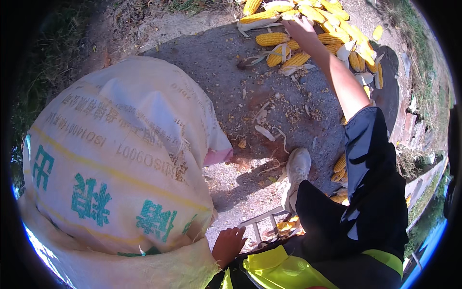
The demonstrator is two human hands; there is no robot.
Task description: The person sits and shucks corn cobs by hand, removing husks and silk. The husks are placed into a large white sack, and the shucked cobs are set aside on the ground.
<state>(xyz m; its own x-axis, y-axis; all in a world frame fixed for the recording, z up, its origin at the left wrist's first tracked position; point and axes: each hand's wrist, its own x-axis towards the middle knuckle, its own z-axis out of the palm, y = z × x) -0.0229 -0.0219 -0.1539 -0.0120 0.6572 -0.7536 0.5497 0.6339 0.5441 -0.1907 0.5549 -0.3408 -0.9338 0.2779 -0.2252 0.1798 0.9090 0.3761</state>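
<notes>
My right hand (300,33) reaches out to the pile of yellow corn cobs (334,23) on the ground, its fingertips touching cobs at the near side. Whether the fingers grip a cob cannot be made out. Several cobs, some with pale husks, lie just below it, among them a loose cob (272,39). A large, bulging woven sack (119,155) with printed writing fills the left side. Close to the sack's folded mouth (173,265) is my left hand (229,244), fingers slightly apart and nothing seen in it.
A grey metal frame (256,225) stands beside my shoe (298,169). More cobs (340,166) lie past my right leg. Kernels and husk scraps (265,133) litter the concrete ground (231,86). Grass (415,54) borders it on the right.
</notes>
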